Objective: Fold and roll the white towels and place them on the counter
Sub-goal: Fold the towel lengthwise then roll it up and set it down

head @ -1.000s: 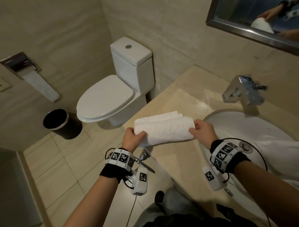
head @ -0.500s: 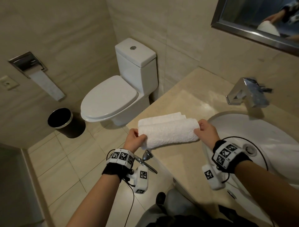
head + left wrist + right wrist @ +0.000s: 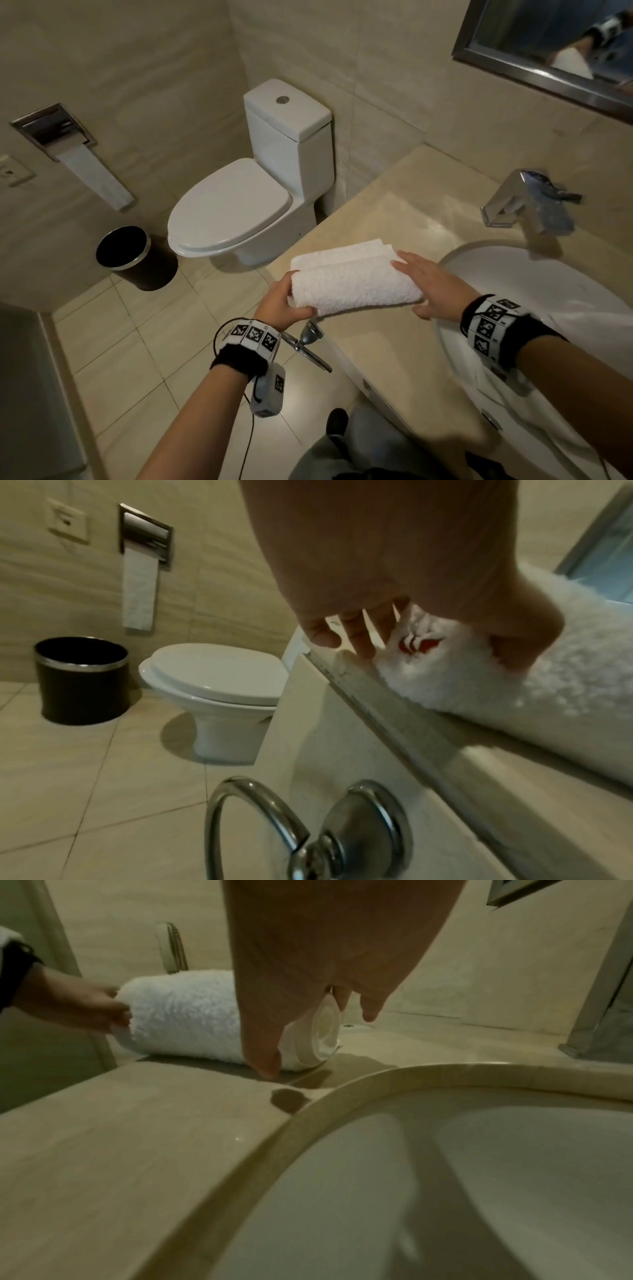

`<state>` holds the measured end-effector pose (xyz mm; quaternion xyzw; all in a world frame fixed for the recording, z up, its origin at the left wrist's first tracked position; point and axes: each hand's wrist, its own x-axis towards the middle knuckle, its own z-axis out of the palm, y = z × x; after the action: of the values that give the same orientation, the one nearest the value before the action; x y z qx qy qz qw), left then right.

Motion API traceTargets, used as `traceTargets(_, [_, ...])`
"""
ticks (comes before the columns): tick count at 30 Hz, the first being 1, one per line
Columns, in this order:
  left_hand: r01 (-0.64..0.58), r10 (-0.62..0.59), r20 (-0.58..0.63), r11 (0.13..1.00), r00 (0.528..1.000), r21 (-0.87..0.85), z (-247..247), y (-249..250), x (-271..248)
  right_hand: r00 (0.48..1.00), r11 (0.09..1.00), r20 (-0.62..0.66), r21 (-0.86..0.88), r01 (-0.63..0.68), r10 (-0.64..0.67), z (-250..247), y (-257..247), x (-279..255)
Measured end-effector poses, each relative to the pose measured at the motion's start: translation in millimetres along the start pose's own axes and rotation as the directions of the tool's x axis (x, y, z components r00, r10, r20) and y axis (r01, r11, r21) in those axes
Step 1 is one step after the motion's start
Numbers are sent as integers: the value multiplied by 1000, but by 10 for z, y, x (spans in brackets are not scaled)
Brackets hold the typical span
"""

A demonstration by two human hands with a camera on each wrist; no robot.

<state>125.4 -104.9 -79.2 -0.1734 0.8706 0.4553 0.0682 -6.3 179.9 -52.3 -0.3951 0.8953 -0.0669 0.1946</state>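
A rolled white towel (image 3: 356, 287) lies on the beige counter (image 3: 404, 219) near its left front corner, its unrolled tail (image 3: 342, 251) flat behind it. My left hand (image 3: 287, 303) grips the roll's left end, thumb under the front and fingers over the top (image 3: 359, 631). My right hand (image 3: 431, 286) lies with straight fingers against the roll's right end, where the spiral (image 3: 325, 1031) shows. The roll (image 3: 181, 1020) rests on the counter (image 3: 137, 1137); its left end carries a small red mark (image 3: 416, 643).
A round sink (image 3: 534, 294) with another white cloth (image 3: 596, 346) in it lies right of the towel, a chrome faucet (image 3: 527, 202) behind. A towel ring (image 3: 308, 831) hangs below the counter edge. A toilet (image 3: 239, 209) and a black bin (image 3: 126, 253) stand on the floor at left.
My right hand has opened from gripping the roll's end to lying flat against it. The roll has turned a little farther along the tail. The left hand keeps its grip.
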Motion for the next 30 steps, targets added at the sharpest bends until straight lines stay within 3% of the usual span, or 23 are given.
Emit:
traceTargets(5, [95,-90,34,974,995,-204,-68,97,50,992,937,-58,340,-81,107,-85,-108,205])
traceTargets(10, [166,-175,-5,942,985,-291,-88,131,152,969,847,43,477,-234,244,-340,-88,456])
traceTargets(16, [253,-322,-163,905,932,-343,-13,230,241,933,847,213,397,-353,289,-586,-117,783])
traceTargets(18, [206,-291,-239,923,926,-325,-16,265,276,909,839,271,368,-401,316,-635,-103,903])
traceTargets(19, [152,-231,-312,955,922,-257,-39,301,272,898,843,293,339,-417,326,-658,-109,946])
traceTargets(21, [48,16,-373,986,928,161,-79,418,305,883,855,326,284,-433,339,-692,-96,1054])
traceTargets(23, [-95,220,-139,798,966,595,-40,529,360,868,861,355,247,-445,347,-719,-115,1123])
traceTargets(24, [-146,228,-29,712,973,687,-4,562,408,861,863,368,231,-449,350,-725,-118,1143])
traceTargets(25, [-157,203,23,673,979,722,29,577,457,856,866,377,213,-452,354,-721,-110,1155])
traceTargets(27, [-142,201,7,665,979,733,60,564,565,864,874,339,187,-449,372,-691,-70,1143])
traceTargets(28, [-133,212,-14,661,977,738,51,554,614,890,886,244,172,-431,385,-682,-65,1111])
traceTargets(30, [-112,181,-11,659,983,744,9,589,675,932,933,-86,116,-342,352,-623,-100,1023])
